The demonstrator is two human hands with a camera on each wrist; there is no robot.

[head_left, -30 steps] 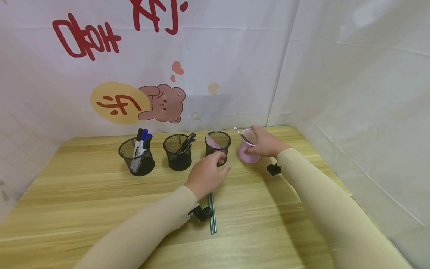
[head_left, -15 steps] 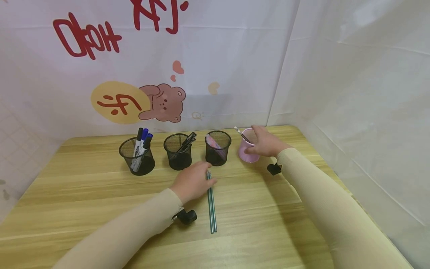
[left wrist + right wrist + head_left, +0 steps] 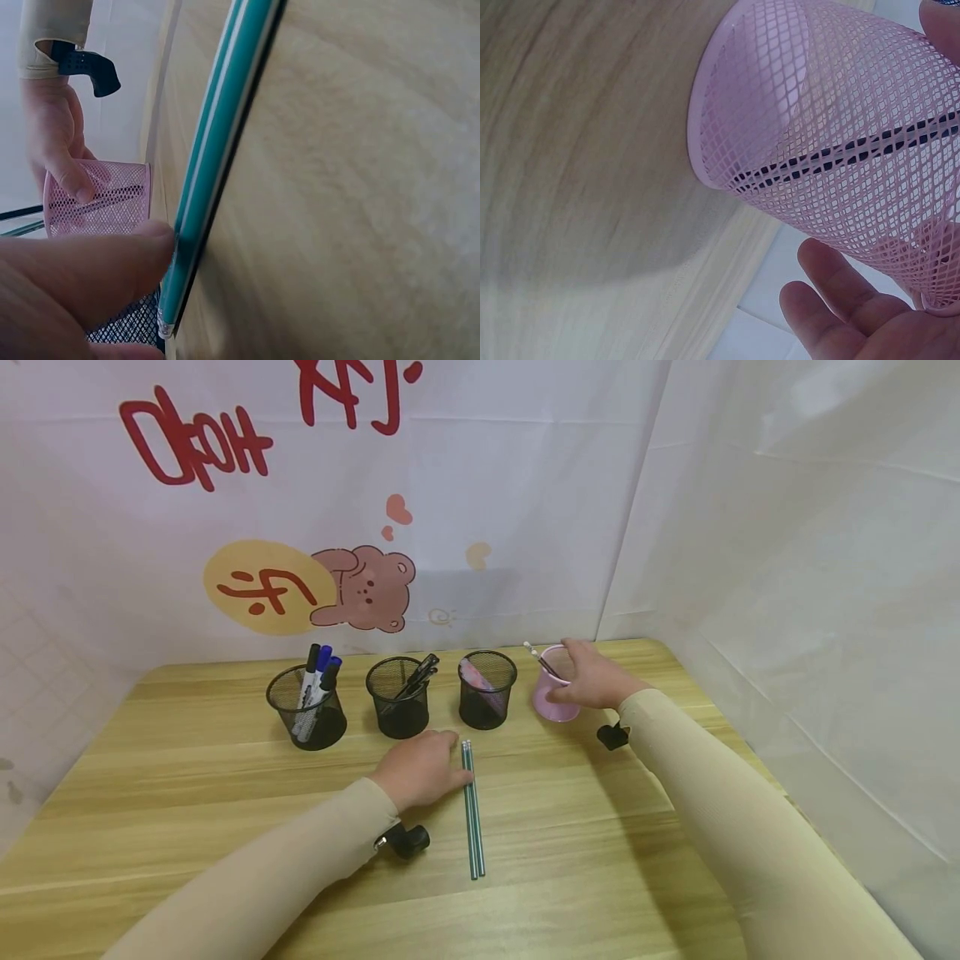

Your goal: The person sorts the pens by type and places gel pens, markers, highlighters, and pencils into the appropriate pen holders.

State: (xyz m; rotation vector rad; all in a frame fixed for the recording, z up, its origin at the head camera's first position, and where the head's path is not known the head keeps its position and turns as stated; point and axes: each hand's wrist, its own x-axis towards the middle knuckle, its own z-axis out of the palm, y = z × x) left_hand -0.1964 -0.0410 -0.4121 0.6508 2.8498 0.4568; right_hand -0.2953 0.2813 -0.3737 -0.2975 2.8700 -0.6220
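Two green pencils (image 3: 476, 835) lie side by side on the wooden table, white ends pointing away from me. My left hand (image 3: 420, 767) is at their far end, thumb and forefinger apart. In the left wrist view, its thumb tip reaches the side of the green pencils (image 3: 208, 142). My right hand (image 3: 598, 680) grips the pink mesh pen holder (image 3: 550, 700) around its upper side, with thumb and fingers on opposite sides. The holder stands upright at the back right, its base on the table. A pencil (image 3: 542, 662) leans inside it, white end sticking out above the rim.
Left of the pink holder stand three black mesh pen holders in a row. One (image 3: 483, 710) contains a pinkish item, the middle one (image 3: 401, 720) black pens, and the leftmost (image 3: 321, 731) several markers. White sheeting rises behind and at the right.
My left hand has moved left and toward me, from in front of the rightmost black holder to the pencils' far end, uncovering them. The right hand stays on the pink pen holder.
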